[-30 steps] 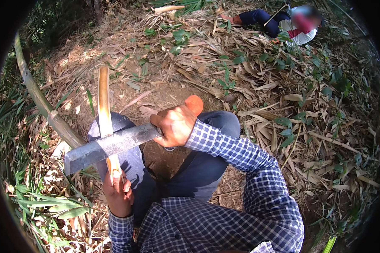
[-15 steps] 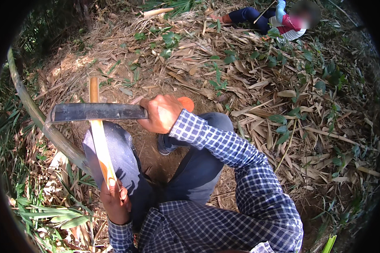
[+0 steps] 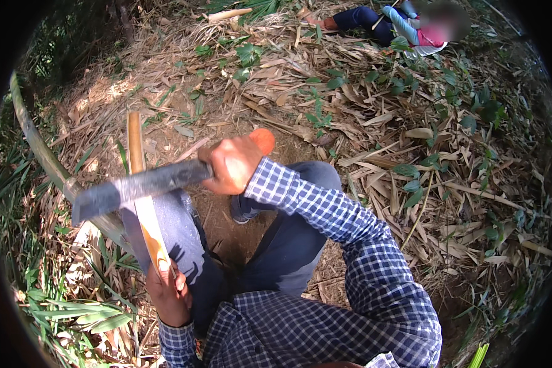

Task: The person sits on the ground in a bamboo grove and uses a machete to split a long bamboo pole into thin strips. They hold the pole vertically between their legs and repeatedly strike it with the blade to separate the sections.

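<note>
The knife point(image 3: 135, 186) crosses the strip point(image 3: 146, 216) above the left leg point(image 3: 183, 230), a pole point(image 3: 42, 154) lying leftward, a person point(image 3: 403, 28) beyond, to the right.

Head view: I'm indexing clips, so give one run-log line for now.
left grip: bamboo strip, lower end | right grip: machete, orange handle | blade: across strip | nearby: bamboo pole, left; another person, upper right

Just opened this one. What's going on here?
A person's right hand grips an orange-handled broad knife, its blade crossing over a pale strip. The left hand holds the strip's near end beside the left leg. Whether blade and strip touch is unclear. Another person is on the ground farther off, at upper right.
</note>
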### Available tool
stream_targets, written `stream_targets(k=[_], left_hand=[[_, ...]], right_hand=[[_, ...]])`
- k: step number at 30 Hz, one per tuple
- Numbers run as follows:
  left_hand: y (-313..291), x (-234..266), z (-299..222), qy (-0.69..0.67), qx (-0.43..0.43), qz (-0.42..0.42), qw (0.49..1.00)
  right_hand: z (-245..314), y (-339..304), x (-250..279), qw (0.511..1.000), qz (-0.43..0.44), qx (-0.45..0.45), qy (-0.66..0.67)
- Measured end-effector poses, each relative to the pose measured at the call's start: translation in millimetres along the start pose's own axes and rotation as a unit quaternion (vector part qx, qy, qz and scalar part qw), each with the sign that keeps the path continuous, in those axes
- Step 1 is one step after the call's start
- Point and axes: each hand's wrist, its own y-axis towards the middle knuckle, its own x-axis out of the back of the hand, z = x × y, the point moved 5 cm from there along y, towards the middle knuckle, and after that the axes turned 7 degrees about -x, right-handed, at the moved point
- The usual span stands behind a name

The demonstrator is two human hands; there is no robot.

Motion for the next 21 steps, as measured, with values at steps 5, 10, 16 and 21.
stream_targets(k=[5, 10, 16, 21], left_hand=[[-1.4, -2.3, -8.8, 0.047, 0.021, 0.031, 0.998], [-1.3, 9.0, -4.0, 0.013, 0.039, 0.027, 0.999], [1.1, 10.6, -5.1, 0.028, 0.039, 0.021, 0.999], [3.0, 29.6, 31.8, -0.058, 0.013, -0.021, 0.998]], right_hand=[[-4.8, 4.3, 0.5, 0.998, -0.040, -0.051, -0.014], [-12.4, 20.3, -4.9, 0.998, -0.016, -0.048, -0.029], [-24.0, 26.0, 14.3, 0.981, 0.017, -0.195, 0.003], [13.0, -34.1, -16.4, 0.997, -0.024, 0.041, 0.068]])
